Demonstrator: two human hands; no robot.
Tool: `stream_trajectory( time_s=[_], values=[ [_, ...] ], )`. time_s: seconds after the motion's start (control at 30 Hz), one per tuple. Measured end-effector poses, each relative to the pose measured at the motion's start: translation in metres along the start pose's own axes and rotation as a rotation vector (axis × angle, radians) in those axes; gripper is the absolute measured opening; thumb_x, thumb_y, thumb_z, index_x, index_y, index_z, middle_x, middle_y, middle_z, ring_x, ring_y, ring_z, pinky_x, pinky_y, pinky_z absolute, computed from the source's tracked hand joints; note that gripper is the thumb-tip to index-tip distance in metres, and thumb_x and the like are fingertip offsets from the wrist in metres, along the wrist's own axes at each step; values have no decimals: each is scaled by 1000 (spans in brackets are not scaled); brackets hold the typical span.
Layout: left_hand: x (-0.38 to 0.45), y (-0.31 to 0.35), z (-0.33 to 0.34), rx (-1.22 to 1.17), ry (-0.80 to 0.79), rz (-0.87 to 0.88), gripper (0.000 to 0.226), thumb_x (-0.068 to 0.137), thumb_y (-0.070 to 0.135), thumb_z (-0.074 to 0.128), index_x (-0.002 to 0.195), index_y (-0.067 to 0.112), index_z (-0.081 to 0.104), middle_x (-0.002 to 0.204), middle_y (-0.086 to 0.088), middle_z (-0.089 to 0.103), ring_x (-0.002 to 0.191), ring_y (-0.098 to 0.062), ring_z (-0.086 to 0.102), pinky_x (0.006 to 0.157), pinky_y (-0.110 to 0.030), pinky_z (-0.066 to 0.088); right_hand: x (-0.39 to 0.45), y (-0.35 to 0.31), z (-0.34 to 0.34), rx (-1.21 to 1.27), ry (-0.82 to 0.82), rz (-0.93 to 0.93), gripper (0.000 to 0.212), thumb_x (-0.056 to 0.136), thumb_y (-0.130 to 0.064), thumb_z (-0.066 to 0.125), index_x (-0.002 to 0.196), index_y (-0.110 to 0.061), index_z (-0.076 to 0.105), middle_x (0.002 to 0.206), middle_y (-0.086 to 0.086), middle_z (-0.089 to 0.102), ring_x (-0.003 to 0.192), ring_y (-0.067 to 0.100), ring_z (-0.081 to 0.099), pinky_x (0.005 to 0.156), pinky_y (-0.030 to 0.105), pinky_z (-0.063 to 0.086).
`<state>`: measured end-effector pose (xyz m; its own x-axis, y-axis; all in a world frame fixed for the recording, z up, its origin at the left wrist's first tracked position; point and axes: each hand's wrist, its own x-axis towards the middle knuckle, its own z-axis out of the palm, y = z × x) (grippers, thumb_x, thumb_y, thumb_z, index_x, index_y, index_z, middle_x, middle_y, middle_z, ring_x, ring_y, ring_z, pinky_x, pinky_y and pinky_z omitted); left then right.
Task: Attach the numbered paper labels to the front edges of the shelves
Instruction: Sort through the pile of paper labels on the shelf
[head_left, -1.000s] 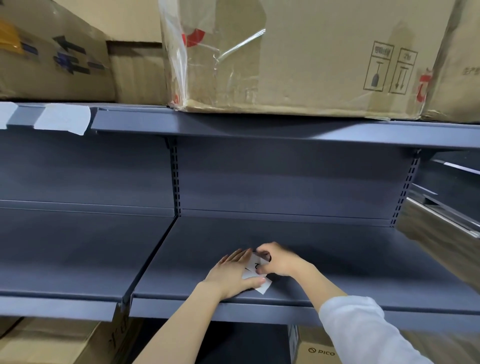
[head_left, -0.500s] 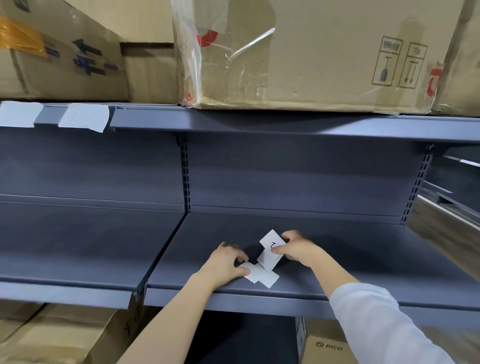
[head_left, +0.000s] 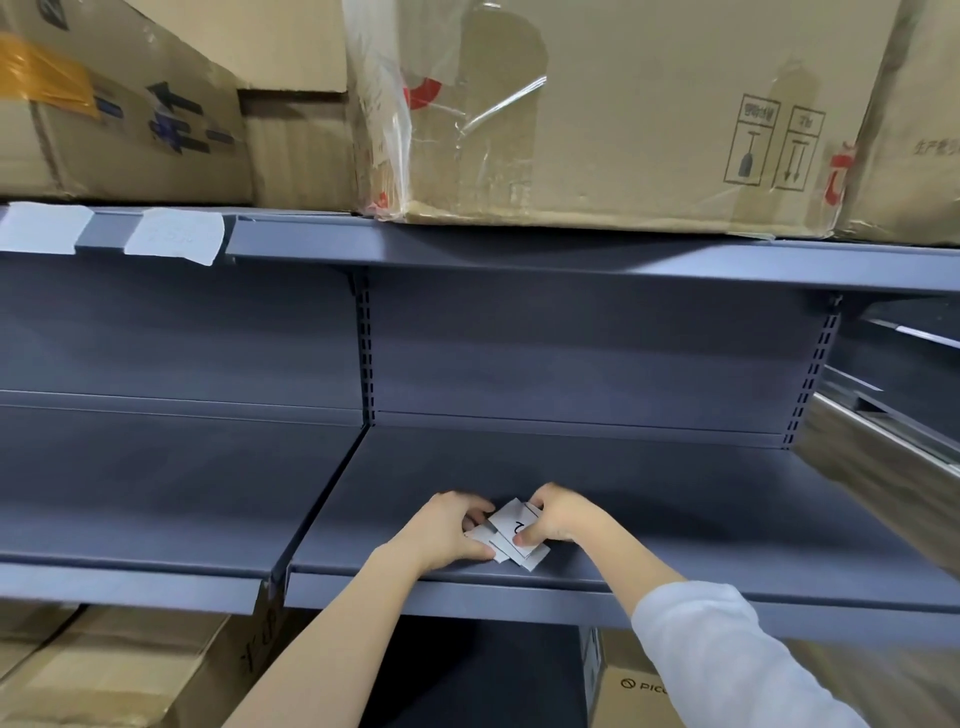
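Near the front lip of the dark grey metal shelf (head_left: 675, 525), both hands working a loose pile of small white paper labels (head_left: 511, 543): left hand (head_left: 449, 532) pinning the pile flat, fingers curled closed on it. Right hand (head_left: 558, 522) pinching the top numbered slip (head_left: 514, 524), seemingly to peel one away for the shelf's front edge (head_left: 519, 603), not yet labelled.

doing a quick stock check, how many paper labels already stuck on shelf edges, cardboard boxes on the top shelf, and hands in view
labels stuck on the upper shelf edge: 2
cardboard boxes on the top shelf: 4
hands, left hand and right hand: 2
total: 8
The loose labels under the hands overlap too much to count.
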<state>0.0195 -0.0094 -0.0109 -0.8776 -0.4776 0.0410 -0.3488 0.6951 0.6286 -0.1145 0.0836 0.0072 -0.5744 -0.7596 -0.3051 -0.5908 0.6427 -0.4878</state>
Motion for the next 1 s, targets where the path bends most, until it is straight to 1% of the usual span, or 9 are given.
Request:
stream_trajectory(
  time_s=[0.17, 0.27, 0.37, 0.47, 0.57, 0.67, 0.77, 0.9, 1.0],
  values=[
    [-2, -2, 4, -56, 36, -3, 59, 69, 14, 74, 124, 14, 53, 118, -5, 61, 96, -14, 54, 90, -24, 47, 2, -3, 2, -32, 3, 32, 47, 76, -23, 71, 114, 0, 56, 116, 15, 65, 84, 20, 54, 75, 28, 44],
    [-1, -2, 6, -84, 34, 1, 59, 68, 11, 74, 123, 13, 53, 118, -7, 61, 98, -15, 56, 93, -25, 47, -2, -5, 1, -3, -39, 51, 38, 76, -20, 71, 105, 0, 56, 87, 9, 65, 71, 18, 55, 65, 24, 44],
    [-1, 1, 7, -97, 31, 16, 58, 67, 10, 74, 121, 12, 55, 119, -8, 62, 103, -19, 59, 94, -28, 48, -7, -6, 0, 41, -64, 64, 31, 77, -18, 70, 94, -7, 47, 68, 0, 49, 62, 14, 50, 52, 20, 38],
    [-2, 3, 8, -85, 38, 23, 57, 69, 11, 72, 123, 11, 54, 119, -6, 62, 104, -18, 58, 92, -24, 47, -10, -4, 1, 67, -54, 75, 30, 78, -16, 69, 99, -3, 51, 73, 4, 51, 55, 14, 42, 46, 20, 31],
    [-3, 3, 9, -84, 40, -1, 57, 71, 13, 71, 124, 12, 52, 117, -5, 62, 97, -14, 55, 87, -20, 44, -11, 0, 1, 99, -63, 51, 31, 78, -14, 68, 103, 0, 58, 88, 11, 57, 64, 19, 46, 47, 22, 31],
    [-3, 7, 10, -135, 20, -28, 55, 70, 9, 71, 122, 12, 55, 103, -2, 62, 92, -13, 55, 87, -21, 45, -14, 2, 0, 72, -50, -8, 28, 79, -14, 66, 104, -3, 60, 106, 13, 65, 76, 19, 53, 65, 26, 43],
    [-3, 12, 10, -159, -16, -31, 60, 68, 6, 71, 125, 14, 52, 98, 1, 60, 89, -14, 56, 83, -20, 46, -17, 3, 0, 91, -28, -49, 37, 78, -12, 67, 113, -3, 58, 119, 13, 63, 88, 20, 53, 77, 28, 42],
    [-4, 18, 12, -201, -40, -28, 77, 68, 3, 68, 136, 19, 37, 104, 1, 57, 96, -23, 63, 89, -29, 50, -22, 6, 0, 147, -48, -73, 40, 79, -7, 65, 117, -3, 53, 121, 15, 61, 87, 25, 57, 66, 27, 43],
    [-6, 22, 13, -262, -51, -45, 75, 70, 0, 65, 137, 17, 35, 109, 0, 55, 92, -21, 63, 83, -23, 50, -23, 12, -1, 202, -62, -71, 39, 79, -5, 64, 117, -2, 54, 110, 19, 63, 72, 23, 48, 48, 22, 31]
  ],
)
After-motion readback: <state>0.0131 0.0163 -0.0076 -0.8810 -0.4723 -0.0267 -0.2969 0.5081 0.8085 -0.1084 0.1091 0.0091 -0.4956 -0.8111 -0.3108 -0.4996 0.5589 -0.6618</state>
